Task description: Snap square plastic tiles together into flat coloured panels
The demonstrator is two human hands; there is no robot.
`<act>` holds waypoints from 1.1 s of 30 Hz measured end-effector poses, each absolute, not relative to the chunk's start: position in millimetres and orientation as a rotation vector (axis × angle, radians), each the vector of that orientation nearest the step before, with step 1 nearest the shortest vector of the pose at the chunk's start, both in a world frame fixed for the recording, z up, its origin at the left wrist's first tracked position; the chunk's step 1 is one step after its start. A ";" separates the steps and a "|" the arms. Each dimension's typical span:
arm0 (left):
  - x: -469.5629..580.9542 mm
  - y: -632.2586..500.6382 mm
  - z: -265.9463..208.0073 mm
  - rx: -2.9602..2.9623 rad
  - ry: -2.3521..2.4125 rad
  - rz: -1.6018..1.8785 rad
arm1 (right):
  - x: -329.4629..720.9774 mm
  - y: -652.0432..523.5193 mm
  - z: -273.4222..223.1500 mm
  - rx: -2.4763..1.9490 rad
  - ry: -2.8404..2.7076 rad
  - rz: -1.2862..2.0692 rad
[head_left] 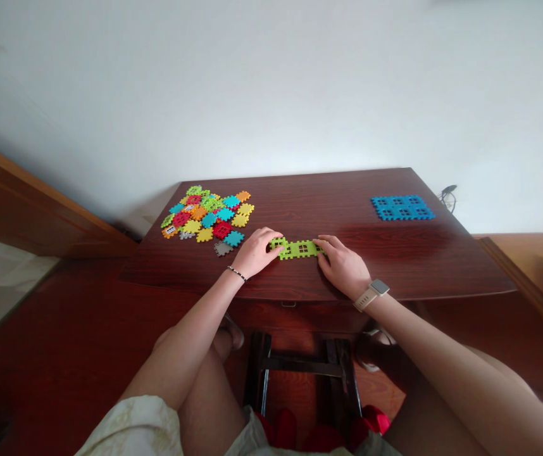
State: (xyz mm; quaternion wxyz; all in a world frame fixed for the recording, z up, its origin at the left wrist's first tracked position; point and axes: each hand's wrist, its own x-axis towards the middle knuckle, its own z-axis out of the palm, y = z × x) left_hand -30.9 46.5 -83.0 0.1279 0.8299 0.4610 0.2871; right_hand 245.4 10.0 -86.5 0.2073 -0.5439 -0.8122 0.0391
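Observation:
My left hand [256,251] pinches a green square interlocking tile [278,242] with a window cut-out, between thumb and fingers. This tile lies at, and slightly overlaps, the left end of a green strip of joined window tiles [302,249] on the table. Whether its teeth are locked into the strip, I cannot tell. My right hand [343,261], with a pale watch on the wrist, grips the strip's right end, thumb in front and fingers behind. The fingers partly cover that end.
Loose interlocking tiles [205,215] in several colours are heaped on the left of the dark wooden table [300,206]. A joined blue panel [402,208] of window tiles lies at the back right. A black cable [449,193] shows beyond the table's right edge. The wall stands behind.

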 end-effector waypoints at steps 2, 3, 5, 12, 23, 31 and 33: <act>-30.9 46.1 -84.3 2.466 1.360 0.813 | 244.5 9.3 -85.0 -1.536 -2.258 0.111; -31.1 45.9 -85.0 2.486 1.365 0.805 | 243.9 8.9 -84.1 -1.550 -2.253 0.114; -31.4 45.5 -86.4 2.522 1.356 0.785 | 242.9 8.3 -82.5 -1.585 -2.241 0.118; -31.6 43.9 -87.9 2.571 1.281 0.721 | 243.3 10.0 -79.0 -1.616 -2.233 0.156; -30.2 39.6 -84.4 2.624 1.199 0.735 | 244.9 13.8 -77.0 -1.631 -2.232 0.176; -29.0 36.9 -83.2 2.637 1.148 0.684 | 245.1 13.7 -78.0 -1.620 -2.220 0.183; -29.1 36.4 -83.3 2.633 1.142 0.681 | 245.1 13.6 -77.9 -1.610 -2.215 0.194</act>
